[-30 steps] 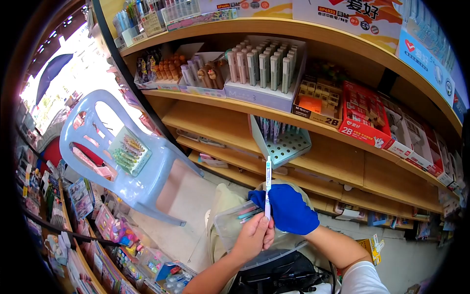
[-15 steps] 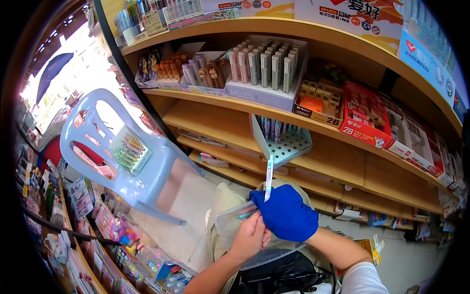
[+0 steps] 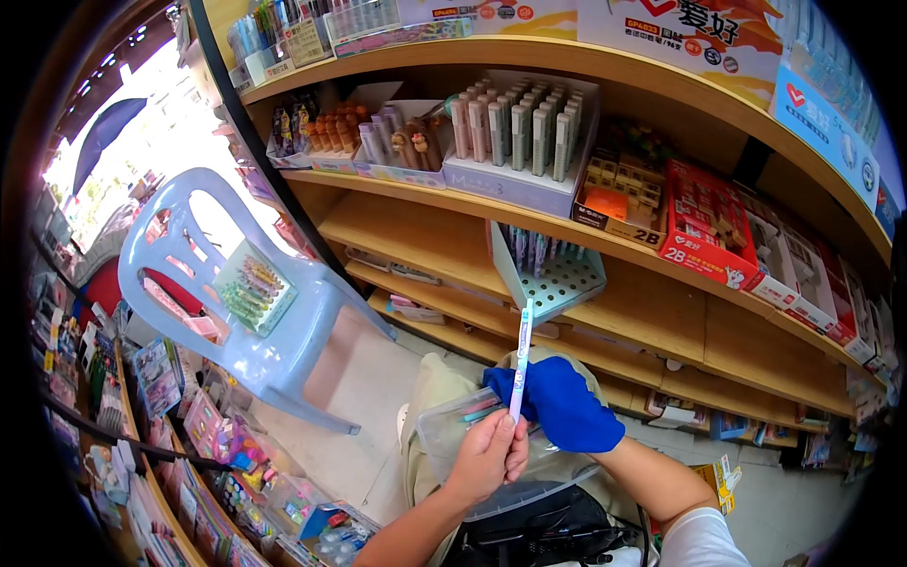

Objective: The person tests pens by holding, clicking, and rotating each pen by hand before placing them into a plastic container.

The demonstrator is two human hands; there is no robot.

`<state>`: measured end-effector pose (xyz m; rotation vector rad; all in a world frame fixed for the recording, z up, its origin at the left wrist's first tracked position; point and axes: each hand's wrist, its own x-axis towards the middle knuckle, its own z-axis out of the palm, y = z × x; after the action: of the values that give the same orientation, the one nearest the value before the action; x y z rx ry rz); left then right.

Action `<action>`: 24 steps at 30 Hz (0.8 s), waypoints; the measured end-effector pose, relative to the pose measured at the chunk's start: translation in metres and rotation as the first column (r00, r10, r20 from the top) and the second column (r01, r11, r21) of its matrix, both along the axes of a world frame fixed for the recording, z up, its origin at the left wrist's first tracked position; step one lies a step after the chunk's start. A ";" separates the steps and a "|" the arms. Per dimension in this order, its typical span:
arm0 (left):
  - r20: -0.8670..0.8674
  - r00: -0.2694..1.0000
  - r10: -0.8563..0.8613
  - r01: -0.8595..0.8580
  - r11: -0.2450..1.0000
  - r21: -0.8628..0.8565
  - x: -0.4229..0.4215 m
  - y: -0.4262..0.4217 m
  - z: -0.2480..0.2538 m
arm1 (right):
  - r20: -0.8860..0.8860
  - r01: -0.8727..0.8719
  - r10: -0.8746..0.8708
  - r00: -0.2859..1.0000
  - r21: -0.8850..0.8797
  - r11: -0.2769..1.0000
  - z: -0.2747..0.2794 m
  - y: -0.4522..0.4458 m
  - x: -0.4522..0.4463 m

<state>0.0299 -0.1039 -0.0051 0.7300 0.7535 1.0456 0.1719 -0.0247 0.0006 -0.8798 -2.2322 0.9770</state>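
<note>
My left hand [image 3: 488, 455] is closed on the lower end of a white and lilac pen [image 3: 521, 359], which stands nearly upright. A blue cloth [image 3: 572, 406] covers my right hand [image 3: 578, 416], just right of the pen; its fingers are hidden under the cloth. Below my hands, on the lap, lies a clear plastic container [image 3: 436, 437] with a few pens [image 3: 480, 406] inside. Beyond the pen's tip, a pale green holder [image 3: 557, 295] with several pens rests on a shelf.
A light blue chair [image 3: 302, 350] at the left bears a box of pens [image 3: 253, 288]. Wooden shelves [image 3: 652, 326] with stationery boxes stand ahead and to the right. Goods racks [image 3: 142, 472] line the lower left. A black bag [image 3: 534, 529] lies on the lap.
The cloth was wrapped over the pen's lower part half a second ago; now it has moved right and the lower part shows. My left hand has gripped the pen's lower end again.
</note>
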 end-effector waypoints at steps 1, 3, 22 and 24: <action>0.014 1.000 0.005 -0.005 1.000 -0.009 -0.001 0.000 0.000 | 0.059 -0.004 -0.005 0.998 0.141 0.990 0.004 -0.001 -0.002; 0.044 0.999 0.012 -0.011 1.000 -0.029 -0.002 0.000 -0.002 | 0.172 -0.032 -0.043 0.984 0.409 0.912 0.008 -0.003 -0.005; 0.425 0.891 -0.158 0.220 0.970 -0.102 -0.012 0.005 0.006 | -0.239 0.065 -0.086 0.967 -0.095 0.993 -0.030 0.008 -0.009; 0.410 0.902 -0.134 0.193 0.976 -0.105 -0.011 0.005 0.007 | -0.211 0.051 -0.094 0.973 -0.200 0.978 -0.021 0.007 -0.009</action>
<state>0.0186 -0.0989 0.0022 0.4251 0.3975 0.9361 0.1632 -0.0181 -0.0202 -0.8839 -1.9297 1.2100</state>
